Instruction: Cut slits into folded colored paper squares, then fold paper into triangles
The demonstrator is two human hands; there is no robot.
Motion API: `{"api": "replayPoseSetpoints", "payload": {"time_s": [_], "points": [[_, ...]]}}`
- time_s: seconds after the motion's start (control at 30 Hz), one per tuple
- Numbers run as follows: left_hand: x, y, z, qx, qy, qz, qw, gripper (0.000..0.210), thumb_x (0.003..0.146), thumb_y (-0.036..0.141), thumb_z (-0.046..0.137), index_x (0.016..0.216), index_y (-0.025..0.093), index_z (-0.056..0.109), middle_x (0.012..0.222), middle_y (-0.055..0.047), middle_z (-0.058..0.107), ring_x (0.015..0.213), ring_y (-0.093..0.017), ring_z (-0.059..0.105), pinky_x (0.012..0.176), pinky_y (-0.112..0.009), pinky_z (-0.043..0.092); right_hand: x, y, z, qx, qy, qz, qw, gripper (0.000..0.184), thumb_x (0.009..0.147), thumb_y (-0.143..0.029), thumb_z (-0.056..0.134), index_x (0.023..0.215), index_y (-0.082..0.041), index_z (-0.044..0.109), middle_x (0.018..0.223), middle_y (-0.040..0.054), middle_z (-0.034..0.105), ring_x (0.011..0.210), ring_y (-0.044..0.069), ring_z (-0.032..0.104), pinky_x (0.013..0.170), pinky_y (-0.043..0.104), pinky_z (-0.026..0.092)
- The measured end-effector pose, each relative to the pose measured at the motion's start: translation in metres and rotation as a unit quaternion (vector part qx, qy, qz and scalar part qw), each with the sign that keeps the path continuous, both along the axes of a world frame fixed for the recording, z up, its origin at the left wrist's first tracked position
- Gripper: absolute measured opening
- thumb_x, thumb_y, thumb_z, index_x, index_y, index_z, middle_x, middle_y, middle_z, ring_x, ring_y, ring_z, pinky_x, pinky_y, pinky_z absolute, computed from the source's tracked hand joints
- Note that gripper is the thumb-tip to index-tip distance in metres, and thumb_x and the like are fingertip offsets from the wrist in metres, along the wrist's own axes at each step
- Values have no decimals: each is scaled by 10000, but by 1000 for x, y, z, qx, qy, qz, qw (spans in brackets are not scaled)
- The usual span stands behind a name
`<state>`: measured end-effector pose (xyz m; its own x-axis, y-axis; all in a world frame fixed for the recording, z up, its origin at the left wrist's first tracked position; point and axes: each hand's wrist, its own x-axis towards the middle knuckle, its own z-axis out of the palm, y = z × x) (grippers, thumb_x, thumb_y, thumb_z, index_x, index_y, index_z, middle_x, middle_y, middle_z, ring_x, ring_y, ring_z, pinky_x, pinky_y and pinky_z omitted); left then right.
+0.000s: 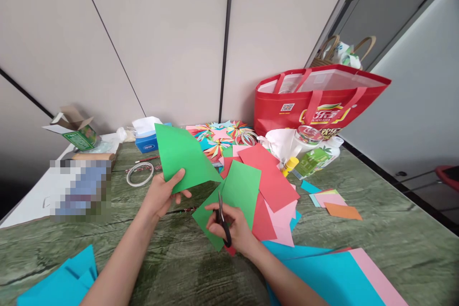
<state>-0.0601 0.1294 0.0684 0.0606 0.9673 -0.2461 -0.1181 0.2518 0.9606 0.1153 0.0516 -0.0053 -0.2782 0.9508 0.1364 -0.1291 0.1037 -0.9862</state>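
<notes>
Nearer the wearer than the scissors [223, 224], folded blue sheets [59, 282] lie to their left and a large blue sheet [322, 277] overlaps a pink sheet [376, 277] to their right, apparently stock yet to be used. The right hand [236, 227] curls its fingers around the black handles, blades pointing away from the wearer; how far they are parted is too small to tell. Just beyond and left of the scissors, the left hand [163, 195] pinches the lower part of a green sheet [179, 153] between thumb and fingers, lifting it off the table, its near corner close to the blade tips. No cut shows in it, so its trimming seems to lie ahead.

Right of the scissors, loose green [244, 186], red [270, 177] and pink pieces [283, 220] overlap in a heap, cutting seemingly well under way; farther right, smaller offcuts, an orange one [343, 211] among them, lie apart. Past the scissors to the right stands a yellow glue stick [289, 166]. Farther still, straight beyond the scissors, many-coloured paper rosettes [218, 135] rest against the wall [179, 33], looking finished, with a red bag [279, 114] to their right.
</notes>
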Motion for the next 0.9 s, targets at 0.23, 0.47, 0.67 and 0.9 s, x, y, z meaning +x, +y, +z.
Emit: {"api": "replayPoseSetpoints", "payload": {"time_s": [0.23,0.47,0.67,0.9], "points": [[0,-11,15,48,4,-4,999,245,647,292,714,784,114,617,724,-41,674,490,-174,638,316,-230,489,-1,-4,11,-40,44,103,993,367,689,-414,688,930,-188,527,824,39,626,759,160,569,710,284,433],[-1,-20,26,79,5,-24,997,174,626,254,730,721,127,660,752,-15,668,458,-138,589,314,-272,529,-6,2,5,-28,192,-66,979,274,737,-392,654,890,-212,515,894,67,657,771,188,607,742,331,441],[-6,-24,34,39,13,-153,987,163,670,261,697,779,142,671,723,-42,694,531,-180,623,338,-281,542,14,20,4,-167,314,-88,930,420,724,-558,577,977,-224,558,843,49,673,792,220,633,691,359,491],[-18,-19,36,20,107,-254,961,169,739,303,626,800,151,666,686,-75,718,610,-242,675,423,-308,561,32,26,4,-111,240,-228,937,332,622,-299,743,906,-233,584,896,5,654,822,190,596,730,310,467]]}}
